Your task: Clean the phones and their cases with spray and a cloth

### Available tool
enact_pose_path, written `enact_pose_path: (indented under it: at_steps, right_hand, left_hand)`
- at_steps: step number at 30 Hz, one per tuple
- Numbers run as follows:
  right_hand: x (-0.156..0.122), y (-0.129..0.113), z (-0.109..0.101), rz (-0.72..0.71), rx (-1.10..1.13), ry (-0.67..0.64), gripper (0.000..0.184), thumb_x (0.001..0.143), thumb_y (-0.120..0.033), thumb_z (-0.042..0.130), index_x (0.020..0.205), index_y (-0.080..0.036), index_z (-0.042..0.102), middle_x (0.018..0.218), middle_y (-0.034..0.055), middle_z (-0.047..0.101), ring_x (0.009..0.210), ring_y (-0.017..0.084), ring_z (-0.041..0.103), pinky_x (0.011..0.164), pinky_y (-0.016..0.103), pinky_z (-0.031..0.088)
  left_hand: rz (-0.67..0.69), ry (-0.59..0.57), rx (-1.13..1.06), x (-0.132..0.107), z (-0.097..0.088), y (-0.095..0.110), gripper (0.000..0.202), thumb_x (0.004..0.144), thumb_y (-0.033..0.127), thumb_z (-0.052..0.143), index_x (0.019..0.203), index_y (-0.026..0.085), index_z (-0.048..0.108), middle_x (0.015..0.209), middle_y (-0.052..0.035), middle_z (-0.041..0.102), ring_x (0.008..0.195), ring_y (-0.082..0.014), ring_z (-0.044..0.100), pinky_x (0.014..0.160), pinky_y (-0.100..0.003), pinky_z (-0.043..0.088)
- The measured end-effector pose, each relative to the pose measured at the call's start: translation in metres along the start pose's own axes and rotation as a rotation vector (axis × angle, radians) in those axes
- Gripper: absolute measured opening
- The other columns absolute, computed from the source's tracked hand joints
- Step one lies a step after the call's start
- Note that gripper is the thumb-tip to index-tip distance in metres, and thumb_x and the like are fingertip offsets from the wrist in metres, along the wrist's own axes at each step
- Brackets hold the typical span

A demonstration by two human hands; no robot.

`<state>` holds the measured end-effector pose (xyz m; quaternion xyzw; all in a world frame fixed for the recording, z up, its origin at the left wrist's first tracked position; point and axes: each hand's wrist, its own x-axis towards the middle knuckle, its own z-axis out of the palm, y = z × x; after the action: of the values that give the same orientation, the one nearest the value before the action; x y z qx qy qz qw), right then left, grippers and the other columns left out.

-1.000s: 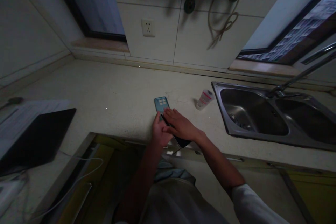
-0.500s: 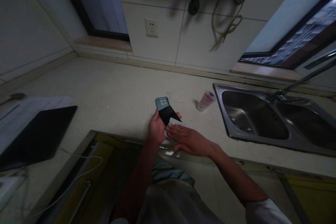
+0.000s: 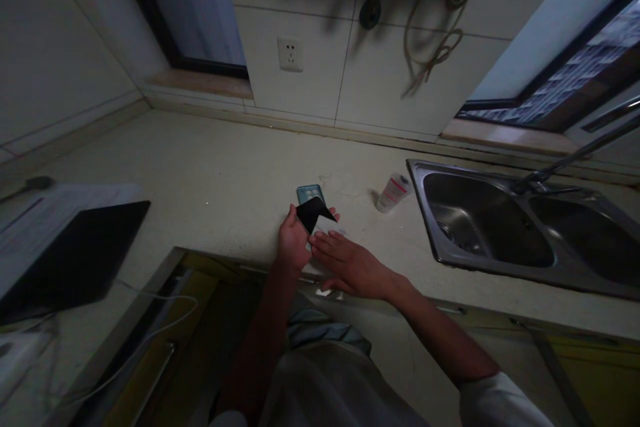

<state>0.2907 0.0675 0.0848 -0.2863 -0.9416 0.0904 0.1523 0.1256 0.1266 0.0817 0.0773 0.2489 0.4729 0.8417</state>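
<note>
A black smartphone [image 3: 311, 211] lies in my left hand [image 3: 293, 240], gripped along its edges with the thumb on the near left side and fingertips showing at the far right. Over the lower part of its screen my right hand [image 3: 350, 265] presses a white wipe [image 3: 326, 225], the fingers laid nearly flat on it. Whether the wipe is paper or cloth I cannot tell. Just beyond the phone, a light blue phone case [image 3: 309, 193] rests on the counter, partly covered by the phone.
To the right stand a white tube [image 3: 393, 192] with red print and a steel double sink [image 3: 427, 213] with a faucet [image 3: 537, 177]. On the left lie a dark flat panel [image 3: 85, 253], papers [image 3: 30, 220] and a white cable [image 3: 170, 327]. The counter's front edge runs below my hands.
The phone has shifted slightly left and covers more of the blue case. My right hand and the wipe have also moved a little up and left across the screen.
</note>
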Motion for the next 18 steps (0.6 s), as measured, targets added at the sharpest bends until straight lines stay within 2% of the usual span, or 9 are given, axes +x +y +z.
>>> enact_pose_path:
  at_steps: [5,9,13,18]
  right_hand:
    - [-0.03,-0.002,0.002,-0.033,0.015,0.117,0.054,0.101,-0.029,0.05,0.153,-0.018,0.036,0.149,0.0152,0.05,0.145,0.023,0.038,0.12,0.047,0.035]
    - [-0.048,0.006,0.001,-0.069,0.03,0.256,0.053,0.102,-0.015,0.044,0.153,-0.026,0.036,0.142,0.0101,0.059,0.14,0.02,0.046,0.118,0.046,0.039]
    - [-0.054,0.015,-0.001,-0.027,0.101,0.365,0.052,0.102,-0.015,0.046,0.151,-0.03,0.04,0.141,0.0074,0.06,0.138,0.021,0.048,0.115,0.047,0.044]
    - [-0.044,0.015,-0.001,0.025,0.177,0.48,0.049,0.101,-0.014,0.045,0.147,-0.031,0.046,0.143,0.0073,0.058,0.138,0.022,0.049,0.112,0.046,0.049]
  left_hand:
    - [0.011,-0.029,-0.051,0.003,-0.004,0.003,0.065,0.094,0.058,0.04,0.133,0.008,0.057,0.118,-0.024,0.069,0.118,-0.037,0.063,0.106,-0.056,0.04]
    - [-0.001,-0.066,-0.077,0.003,-0.006,0.003,0.068,0.093,0.059,0.042,0.137,0.008,0.053,0.124,-0.0239,0.067,0.122,-0.0369,0.061,0.108,-0.055,0.038]
    - [-0.016,-0.067,-0.083,0.001,-0.005,0.003,0.068,0.094,0.059,0.039,0.141,0.01,0.05,0.125,-0.0225,0.067,0.126,-0.0356,0.058,0.109,-0.055,0.036]
    - [-0.025,-0.041,-0.142,-0.001,-0.004,-0.001,0.074,0.092,0.063,0.04,0.138,0.008,0.053,0.121,-0.023,0.068,0.123,-0.0336,0.06,0.106,-0.049,0.042]
